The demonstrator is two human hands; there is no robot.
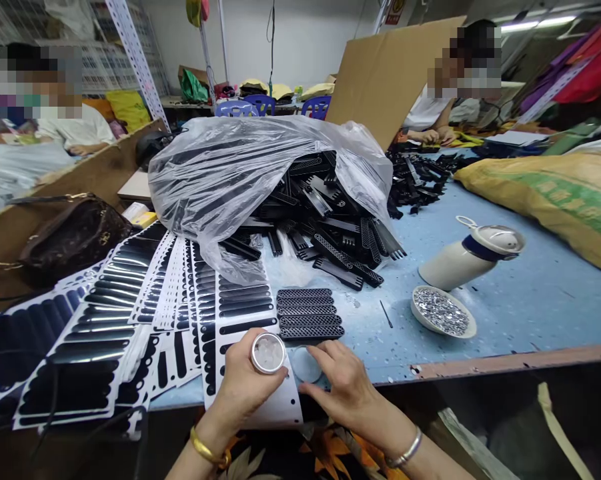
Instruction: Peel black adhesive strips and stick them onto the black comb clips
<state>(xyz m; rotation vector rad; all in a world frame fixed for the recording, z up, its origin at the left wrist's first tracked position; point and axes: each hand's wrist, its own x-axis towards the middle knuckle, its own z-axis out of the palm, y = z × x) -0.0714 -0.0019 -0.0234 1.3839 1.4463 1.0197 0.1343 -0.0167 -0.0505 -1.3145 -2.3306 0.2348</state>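
Table [545, 293]: blue top, spread across the view, its front edge just beyond the person's forearms.
Plastic bag [220, 173]: clear, lying at the middle of the table, its mouth spilling black toothed pieces [330, 260] toward the front.
Sack [545, 193]: yellow with green print, at the right side of the table.
Sheets [95, 360]: white, bearing black round-ended strips, fanned out over the left side; one reaches under the hands.
Handbag [75, 230]: dark brown, behind the sheets at far left.
Right hand [345, 373]: half open, thumb and fingertips parted on either side of a round lid; I cannot tell whether they grip it or only touch it. A silver bangle [405, 450] circles the wrist.
Left hand [245, 380]: closed around a small jar, a gold bangle [207, 448] on the wrist.
Bottle [455, 263]: white with a dark blue collar, looking tilted in this wide view, just behind the bowl.
Patterned pieces [310, 313]: black, lying side by side in front of the spilled heap, just beyond the hands.
Bowl [430, 327]: pale, filled with silvery bits [440, 310], near the table's front edge.
Jar [269, 368]: in the left hand, mouth uncovered and facing the camera, something whitish inside.
Lid [307, 367]: translucent disc, just right of the jar, above the sheet.
Thin rod [386, 314]: dark, on the table between patterned pieces and bowl.
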